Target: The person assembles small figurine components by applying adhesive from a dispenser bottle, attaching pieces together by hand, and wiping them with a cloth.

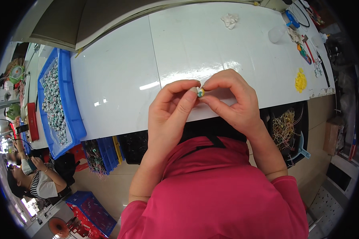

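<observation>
Over the near edge of the white table, both my hands meet at one small rounded piece (200, 92), white and blue-green with a yellow side. My left hand (167, 109) pinches it between thumb and index finger, with the other fingers curled behind. From the other side, the thumb and index finger of my right hand (239, 101) close on its yellow side. Fingertips cover much of the piece, so its exact kind is hidden. Many similar small white and green pieces (54, 99) fill a blue tray (73, 103) at the table's left end.
A yellow pile of small bits (300, 81) lies on the table (115, 79) at right, near a translucent cup (276, 34), tools and crumpled tissue (229, 20). Bins with wiry strands (285, 129) stand below the near edge. A co-worker (40, 179) sits at far left.
</observation>
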